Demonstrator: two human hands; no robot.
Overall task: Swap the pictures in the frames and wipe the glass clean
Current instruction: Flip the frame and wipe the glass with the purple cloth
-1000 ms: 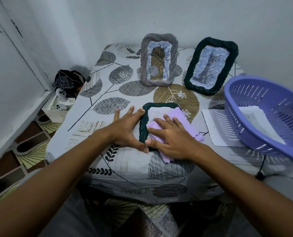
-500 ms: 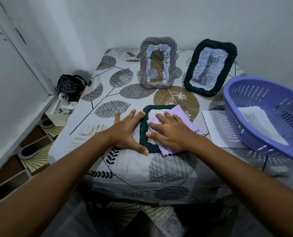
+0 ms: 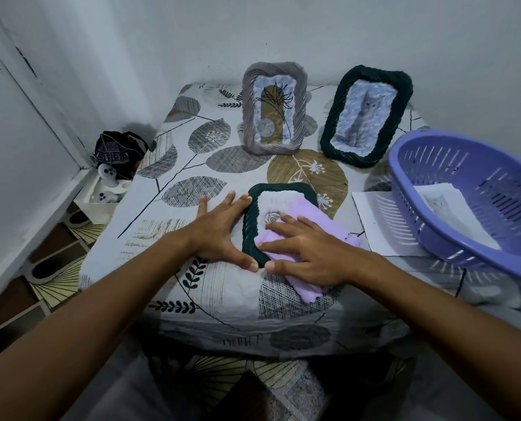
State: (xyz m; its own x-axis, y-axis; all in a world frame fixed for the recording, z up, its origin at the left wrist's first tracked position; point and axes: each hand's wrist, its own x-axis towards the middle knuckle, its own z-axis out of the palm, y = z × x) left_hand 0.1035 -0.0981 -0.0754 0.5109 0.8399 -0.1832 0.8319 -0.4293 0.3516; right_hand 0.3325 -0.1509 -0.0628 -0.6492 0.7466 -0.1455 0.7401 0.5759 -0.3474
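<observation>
The right hand [image 3: 306, 253] has slid the purple cloth [image 3: 306, 214] nearer, uncovering glass.

Lilac cloth [image 3: 307, 220], dark-green frame [image 3: 250, 220], grey frame [image 3: 250, 95], purple basket [image 3: 453, 238] — leaf-patterned tablecloth [image 3: 192, 153].

Pale walls [image 3: 374, 31], leaf-print covered table [image 3: 222, 299], patterned tile floor [image 3: 55, 287], dim light.

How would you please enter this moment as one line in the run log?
phase: wiping glass | left hand: steadies flat dark green frame | right hand: presses purple cloth on it | two frames upright behind
</observation>
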